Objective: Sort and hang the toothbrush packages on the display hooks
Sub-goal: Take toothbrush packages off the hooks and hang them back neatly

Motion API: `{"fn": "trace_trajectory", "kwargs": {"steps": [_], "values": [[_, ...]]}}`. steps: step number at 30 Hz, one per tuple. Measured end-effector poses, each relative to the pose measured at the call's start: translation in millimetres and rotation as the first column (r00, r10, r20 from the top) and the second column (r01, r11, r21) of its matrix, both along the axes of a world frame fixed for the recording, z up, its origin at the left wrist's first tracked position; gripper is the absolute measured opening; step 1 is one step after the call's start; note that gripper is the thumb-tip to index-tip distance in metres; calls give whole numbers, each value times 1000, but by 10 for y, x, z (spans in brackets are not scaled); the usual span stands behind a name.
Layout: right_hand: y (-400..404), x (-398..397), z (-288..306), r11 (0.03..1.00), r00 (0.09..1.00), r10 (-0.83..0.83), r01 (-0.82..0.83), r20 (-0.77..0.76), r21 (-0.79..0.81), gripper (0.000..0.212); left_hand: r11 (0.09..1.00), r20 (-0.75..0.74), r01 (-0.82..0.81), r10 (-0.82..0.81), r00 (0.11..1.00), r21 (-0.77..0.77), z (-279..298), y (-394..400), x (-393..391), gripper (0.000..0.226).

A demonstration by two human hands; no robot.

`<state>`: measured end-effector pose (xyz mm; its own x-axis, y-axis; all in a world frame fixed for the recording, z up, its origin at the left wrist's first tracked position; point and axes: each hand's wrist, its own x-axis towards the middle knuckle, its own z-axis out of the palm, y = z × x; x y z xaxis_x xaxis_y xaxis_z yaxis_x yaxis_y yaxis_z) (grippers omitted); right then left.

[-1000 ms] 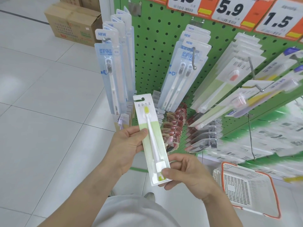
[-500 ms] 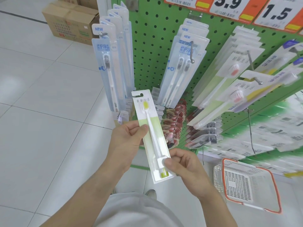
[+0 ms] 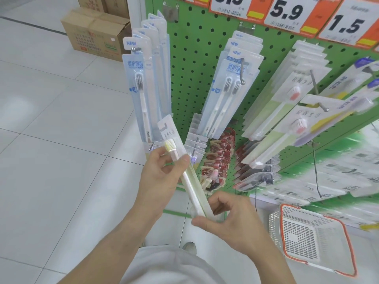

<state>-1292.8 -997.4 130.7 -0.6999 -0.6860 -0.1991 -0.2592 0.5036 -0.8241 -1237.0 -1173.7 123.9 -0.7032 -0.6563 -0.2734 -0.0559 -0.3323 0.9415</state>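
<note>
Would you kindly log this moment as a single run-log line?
left hand: grips toothbrush package upper part | right hand: pinches lower end | package: edge-on, unhung | pegboard: ahead

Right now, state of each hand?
Left hand: holding the toothbrush pack near its top, thumb and fingers pinching it.
Right hand: holding the same pack at its bottom end.

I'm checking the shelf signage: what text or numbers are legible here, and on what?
"5.9": price tag atop the pegboard.
"1.5": price tag to its right.
"NEW": blue toothbrush package on the left hook, also the twin-brush package.
Barcodes, package characters, cardboard box print: too blurred to read.
</note>
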Motion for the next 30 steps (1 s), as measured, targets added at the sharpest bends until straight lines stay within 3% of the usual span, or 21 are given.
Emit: {"fn": "trace_trajectory", "kwargs": {"steps": [3,7,10,13,16,19,22,26,30], "values": [[34,-20,61,999,999,33,-33,-1,35,30,1000,-2,1,-1,1000,-15,-15,28,19,48],[125,-42,179,986,992,128,-128,5,105,29,994,-17,-32,34,999,103,-34,31,33,28],[160,-55,189,984,964,175,-166,200,-60,33,987,-36,-44,50,998,158,-18,25,30,25],[131,-38,117,971,930,98,-12,355,-237,37,971,-91,-10,32,995,239,6,54,38,23],[51,-29,15,974,867,2,110,499,-196,49,959,-114,17,16,993,284,14,109,36,22],[8,-12,-40,962,704,18,182,710,-205,57,962,-109,19,11,994,272,3,126,35,21],[9,-15,-73,948,649,35,220,760,-232,53,970,-73,15,3,997,243,10,127,44,25],[54,-53,-148,944,677,-18,254,736,-210,75,982,-60,-4,16,998,190,20,88,50,26],[119,-110,-213,978,820,-68,168,568,-125,64,968,-121,49,-19,992,248,87,38,66,24]]}}
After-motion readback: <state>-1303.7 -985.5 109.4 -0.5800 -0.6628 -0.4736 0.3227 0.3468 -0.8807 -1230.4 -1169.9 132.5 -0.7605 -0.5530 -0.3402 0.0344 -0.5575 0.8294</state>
